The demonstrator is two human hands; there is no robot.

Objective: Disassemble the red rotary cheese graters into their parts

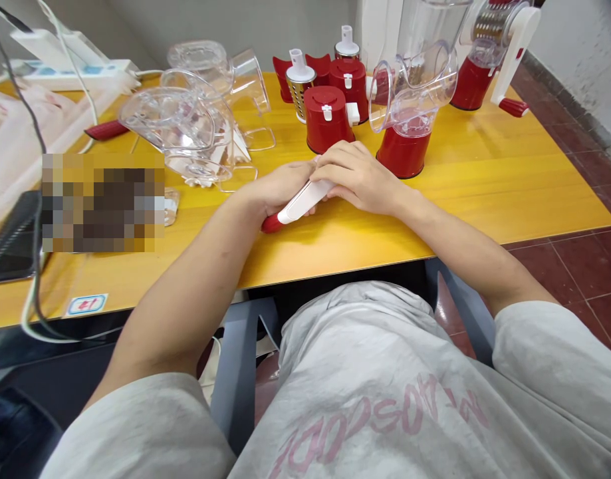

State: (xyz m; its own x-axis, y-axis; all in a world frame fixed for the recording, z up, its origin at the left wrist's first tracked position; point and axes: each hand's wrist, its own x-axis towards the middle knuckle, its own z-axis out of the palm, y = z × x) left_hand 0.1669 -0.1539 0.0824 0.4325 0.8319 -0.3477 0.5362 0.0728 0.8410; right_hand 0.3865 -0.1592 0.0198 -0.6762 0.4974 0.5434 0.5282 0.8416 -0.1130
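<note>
Both of my hands meet over the yellow table around a white crank handle with a red knob at its near end. My left hand is closed round it from behind and below, its fingertips showing under the white arm. Over the handle's far end lies my right hand, fingers bent down on it; that end is hidden. Just beyond my hands stands a red base with a white lever. To the right is another red base carrying a clear plastic housing.
Clear plastic housings are piled at the left, near a power strip. Grater drums and red parts stand at the back. An assembled drum grater with a crank is at the far right. A numbered label marks the front edge.
</note>
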